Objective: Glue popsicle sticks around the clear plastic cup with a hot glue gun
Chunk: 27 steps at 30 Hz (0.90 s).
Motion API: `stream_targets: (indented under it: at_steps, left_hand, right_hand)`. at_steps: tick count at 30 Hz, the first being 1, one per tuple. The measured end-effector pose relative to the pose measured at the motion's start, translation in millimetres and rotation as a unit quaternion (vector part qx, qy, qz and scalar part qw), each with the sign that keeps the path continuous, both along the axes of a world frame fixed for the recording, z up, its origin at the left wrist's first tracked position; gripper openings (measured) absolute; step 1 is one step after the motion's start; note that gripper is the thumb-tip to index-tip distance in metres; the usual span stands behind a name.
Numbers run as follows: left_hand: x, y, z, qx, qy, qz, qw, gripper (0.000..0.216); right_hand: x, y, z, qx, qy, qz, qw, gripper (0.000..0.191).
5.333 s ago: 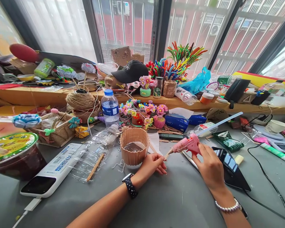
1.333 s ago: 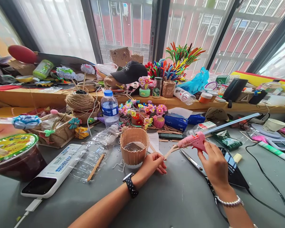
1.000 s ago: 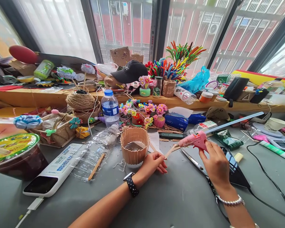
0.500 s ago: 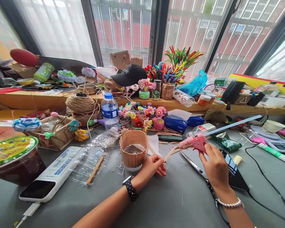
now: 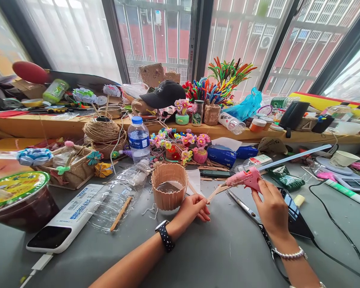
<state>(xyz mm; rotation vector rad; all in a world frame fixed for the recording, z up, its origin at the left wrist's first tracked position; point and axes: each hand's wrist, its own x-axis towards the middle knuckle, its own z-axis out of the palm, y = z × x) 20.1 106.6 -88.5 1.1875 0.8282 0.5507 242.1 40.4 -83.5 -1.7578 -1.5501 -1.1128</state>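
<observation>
My left hand (image 5: 195, 208) is closed on one end of a wooden craft stick (image 5: 216, 193), which slants up to the right. In my right hand (image 5: 271, 204) is a pink hot glue gun (image 5: 245, 179), its nozzle over the stick's far end. A long translucent glue stick (image 5: 297, 157) juts out of the gun's back. Just left of my left hand stands a round cup of upright craft sticks (image 5: 169, 196) with a see-through base inside. Scissors (image 5: 252, 216) lie partly under my right hand and wrist.
A cut plastic bottle (image 5: 117, 200) with a loose stick on it lies left, beside a white power bank (image 5: 63, 224) and a lidded drink cup (image 5: 18, 200). An upright water bottle (image 5: 138, 140) and pipe-cleaner flowers (image 5: 180, 146) stand behind. A black cord (image 5: 330, 216) runs at right.
Both hands, the glue gun and the craft stick hold nearly the same place. The view has shifted very slightly.
</observation>
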Motion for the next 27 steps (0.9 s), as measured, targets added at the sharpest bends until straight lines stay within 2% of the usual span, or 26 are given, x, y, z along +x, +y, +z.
stream_targets:
  at_steps: [14,27]
  left_hand:
    - [-0.4,-1.7,2.5,0.001,-0.002,0.008,1.0,0.032]
    - [0.1,-0.9,2.5,-0.003,-0.003,0.005,1.0,0.032]
  right_hand:
    - [1.3,-0.2,-3.0,-0.003,0.016,0.004,1.0,0.031]
    - [1.9,0.3,-3.6,-0.006,-0.003,-0.007,1.0,0.024]
